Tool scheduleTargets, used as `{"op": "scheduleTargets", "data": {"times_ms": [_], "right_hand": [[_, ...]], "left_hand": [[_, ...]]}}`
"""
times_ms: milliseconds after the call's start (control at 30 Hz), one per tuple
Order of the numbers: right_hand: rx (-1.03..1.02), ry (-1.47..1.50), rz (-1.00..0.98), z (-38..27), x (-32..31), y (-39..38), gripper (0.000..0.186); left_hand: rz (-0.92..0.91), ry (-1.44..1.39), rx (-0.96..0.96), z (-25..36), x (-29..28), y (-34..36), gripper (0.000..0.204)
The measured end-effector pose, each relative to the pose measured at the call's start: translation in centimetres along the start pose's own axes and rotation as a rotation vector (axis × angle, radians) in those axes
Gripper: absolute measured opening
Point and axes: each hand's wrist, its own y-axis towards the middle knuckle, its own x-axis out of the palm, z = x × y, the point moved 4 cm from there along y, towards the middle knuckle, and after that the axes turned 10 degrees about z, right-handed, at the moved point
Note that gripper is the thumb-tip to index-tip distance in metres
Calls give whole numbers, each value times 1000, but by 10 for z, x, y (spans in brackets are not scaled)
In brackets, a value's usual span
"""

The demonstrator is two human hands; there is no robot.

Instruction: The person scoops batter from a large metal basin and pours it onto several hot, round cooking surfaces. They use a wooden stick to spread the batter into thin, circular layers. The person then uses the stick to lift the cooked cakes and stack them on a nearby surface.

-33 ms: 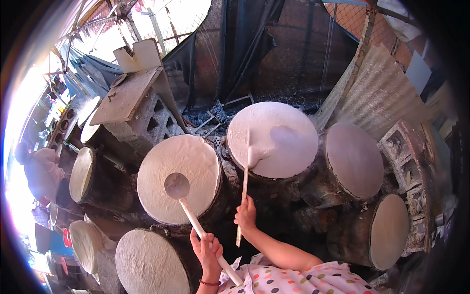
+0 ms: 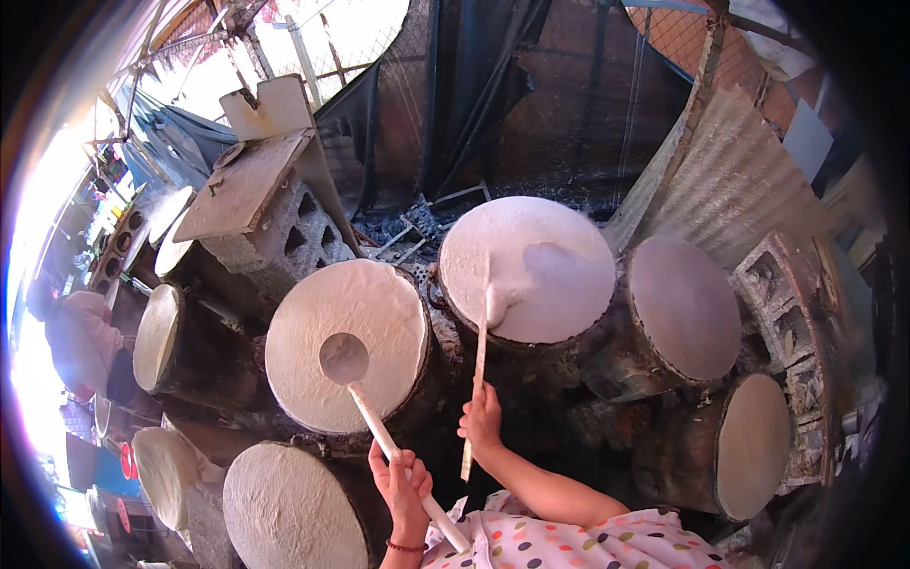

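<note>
My left hand (image 2: 400, 486) is closed round the pale handle of a long ladle (image 2: 377, 431). Its round grey head lies at the pale, wrinkled surface of a wide drum-shaped pot (image 2: 308, 318). Further right, my right hand (image 2: 482, 417) grips a thin flat wooden stick (image 2: 481, 356). The stick's far end reaches into the whitish, creamy contents of a second pot (image 2: 559, 223); the tip is hidden in them. Beside the stick the surface is folded, with a smoother, darker patch (image 2: 559, 266) to its right.
More dark pots stand around: one (image 2: 684, 308) with greyish contents, one at lower right (image 2: 754, 446), one at lower left (image 2: 294, 507), several further left. Concrete blocks (image 2: 782, 313) edge the right; a board on blocks (image 2: 246, 185) stands behind. A person (image 2: 81, 332) is at far left.
My right hand and the stick have shifted slightly right and toward me. My left hand and the ladle look unmoved.
</note>
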Motion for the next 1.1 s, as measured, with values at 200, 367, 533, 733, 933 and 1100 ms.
{"op": "scheduleTargets", "data": {"times_ms": [200,367,533,733,933,1100], "right_hand": [[7,80,-3,-15,-58,-18,21],[-169,-8,34,-42,-75,-6,22],[-477,-625,-16,-39,-73,-24,15],[-304,-593,69,-67,-147,-6,17],[-264,-445,109,-90,-158,14,25],[-914,-1048,91,-91,-168,-9,15]], "left_hand": [[-92,-6,-70,2,-3,-9,36],[-164,-16,-125,-3,-8,-14,33],[-179,8,-144,-10,1,-21,33],[-164,25,-110,-12,8,-27,34],[-178,11,-129,-30,29,-33,34],[-203,18,-133,-44,49,-37,33]]}}
